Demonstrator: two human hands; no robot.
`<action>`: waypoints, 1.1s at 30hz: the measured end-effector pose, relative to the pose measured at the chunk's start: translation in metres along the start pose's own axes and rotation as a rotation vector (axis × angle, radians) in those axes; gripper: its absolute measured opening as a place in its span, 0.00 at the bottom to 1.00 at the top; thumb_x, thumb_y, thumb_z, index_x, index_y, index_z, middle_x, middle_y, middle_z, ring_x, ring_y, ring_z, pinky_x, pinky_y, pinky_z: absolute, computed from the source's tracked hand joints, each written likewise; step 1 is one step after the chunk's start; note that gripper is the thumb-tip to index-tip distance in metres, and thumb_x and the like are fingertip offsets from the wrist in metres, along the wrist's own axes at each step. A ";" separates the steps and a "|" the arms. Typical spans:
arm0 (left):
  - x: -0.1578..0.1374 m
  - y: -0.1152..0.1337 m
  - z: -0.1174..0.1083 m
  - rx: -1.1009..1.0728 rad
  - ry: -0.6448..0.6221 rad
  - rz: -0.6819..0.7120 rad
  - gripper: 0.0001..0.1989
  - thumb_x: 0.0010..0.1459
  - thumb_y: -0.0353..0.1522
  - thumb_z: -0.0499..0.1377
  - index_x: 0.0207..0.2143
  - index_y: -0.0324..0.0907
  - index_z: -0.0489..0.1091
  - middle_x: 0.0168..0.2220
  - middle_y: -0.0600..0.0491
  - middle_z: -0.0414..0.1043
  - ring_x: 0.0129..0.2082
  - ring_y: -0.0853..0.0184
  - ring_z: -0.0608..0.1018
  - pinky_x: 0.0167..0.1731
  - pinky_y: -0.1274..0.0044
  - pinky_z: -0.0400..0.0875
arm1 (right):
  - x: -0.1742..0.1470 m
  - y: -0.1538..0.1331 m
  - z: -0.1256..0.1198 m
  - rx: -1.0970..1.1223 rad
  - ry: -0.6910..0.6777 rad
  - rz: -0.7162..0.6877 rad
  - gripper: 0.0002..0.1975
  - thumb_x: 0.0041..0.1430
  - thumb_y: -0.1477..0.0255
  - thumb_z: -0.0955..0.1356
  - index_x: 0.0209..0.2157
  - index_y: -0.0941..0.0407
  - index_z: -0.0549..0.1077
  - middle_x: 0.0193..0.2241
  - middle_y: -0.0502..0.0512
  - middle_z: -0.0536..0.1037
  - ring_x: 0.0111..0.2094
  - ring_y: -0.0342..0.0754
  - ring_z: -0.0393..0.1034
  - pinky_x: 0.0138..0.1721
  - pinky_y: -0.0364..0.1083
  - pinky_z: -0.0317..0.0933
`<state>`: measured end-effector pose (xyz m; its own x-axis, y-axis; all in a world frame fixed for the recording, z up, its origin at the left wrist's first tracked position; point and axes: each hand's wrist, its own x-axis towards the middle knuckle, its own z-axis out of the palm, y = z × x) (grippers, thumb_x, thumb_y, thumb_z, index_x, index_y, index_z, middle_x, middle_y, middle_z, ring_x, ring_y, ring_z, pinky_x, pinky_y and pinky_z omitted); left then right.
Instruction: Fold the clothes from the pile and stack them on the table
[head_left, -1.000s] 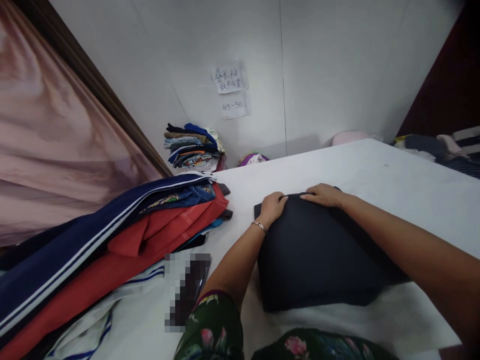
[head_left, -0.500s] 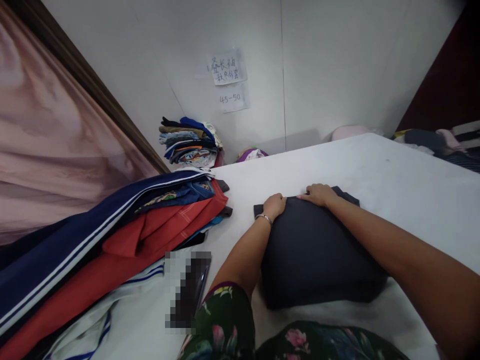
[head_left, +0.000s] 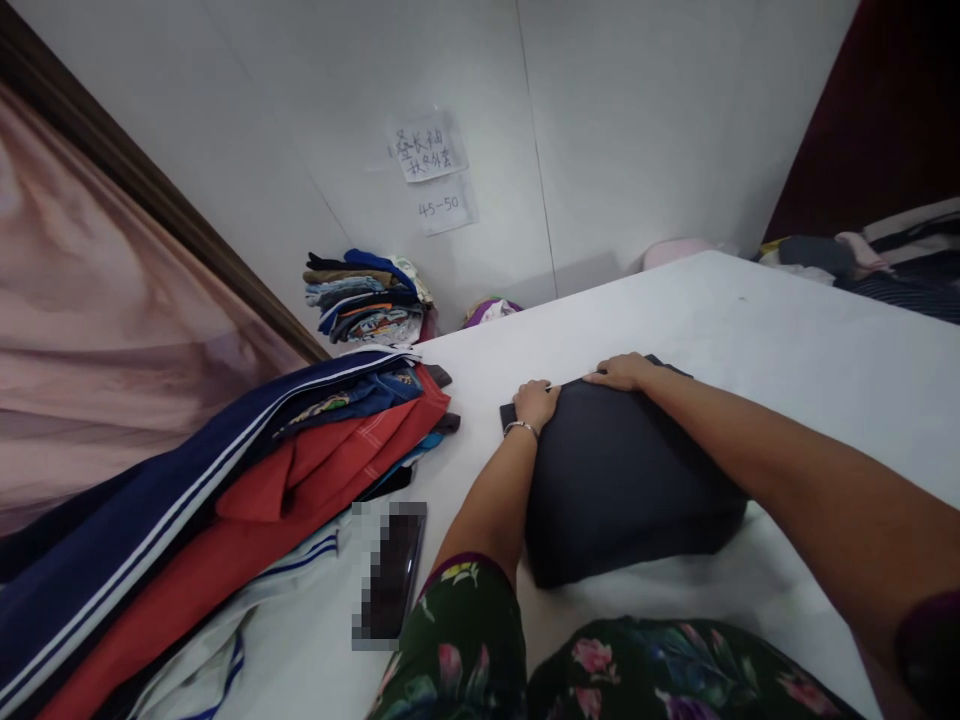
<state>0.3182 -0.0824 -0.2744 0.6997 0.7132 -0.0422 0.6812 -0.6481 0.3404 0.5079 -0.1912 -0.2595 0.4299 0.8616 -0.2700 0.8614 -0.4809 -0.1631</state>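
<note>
A dark, nearly black folded garment (head_left: 630, 480) lies on the white table in front of me, with a small corner of cloth poking out past each hand at its far side. My left hand (head_left: 536, 402), with a bracelet at the wrist, has its fingers curled over the garment's far left edge. Further right along that edge, my right hand (head_left: 622, 372) grips the cloth in the same way, thumb toward the left hand. Fingertips of both hands are partly hidden behind the fabric.
To the left lies a heap of clothes, with navy trousers (head_left: 187, 470) and a red garment (head_left: 322, 450) on top. A phone (head_left: 394, 575), partly pixelated, rests near my left arm. Folded clothes (head_left: 367, 295) are stacked by the wall (head_left: 615, 120), below paper signs (head_left: 427, 145).
The camera view has shifted a little. The garment's near edge now sits farther from my body, and its front side looks boxier. Both hands stay at the far edge.
</note>
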 end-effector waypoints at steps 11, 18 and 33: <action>0.020 -0.042 -0.042 0.046 -0.306 0.026 0.29 0.53 0.56 0.54 0.33 0.39 0.76 0.40 0.45 0.78 0.41 0.59 0.78 0.38 0.76 0.68 | -0.014 0.056 -0.020 0.172 0.020 -0.037 0.27 0.57 0.56 0.63 0.54 0.54 0.72 0.52 0.59 0.74 0.55 0.59 0.66 0.54 0.54 0.61; 0.005 -0.045 -0.022 0.062 -0.170 0.025 0.25 0.59 0.52 0.50 0.37 0.41 0.73 0.43 0.45 0.76 0.43 0.59 0.77 0.36 0.75 0.66 | -0.075 0.079 -0.007 0.297 0.214 0.046 0.36 0.58 0.57 0.64 0.64 0.59 0.59 0.62 0.61 0.62 0.59 0.60 0.60 0.59 0.54 0.56; -0.077 -0.032 -0.040 -0.189 0.312 0.294 0.13 0.60 0.36 0.57 0.46 0.42 0.70 0.49 0.49 0.73 0.51 0.63 0.72 0.54 0.71 0.65 | -0.294 0.058 0.094 0.194 0.622 -0.377 0.29 0.61 0.70 0.61 0.64 0.45 0.57 0.63 0.54 0.61 0.64 0.57 0.52 0.60 0.61 0.57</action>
<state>0.2342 -0.1058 -0.2440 0.7390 0.5716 0.3566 0.3925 -0.7955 0.4616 0.4059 -0.4878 -0.2791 0.2379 0.8787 0.4139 0.9422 -0.1053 -0.3182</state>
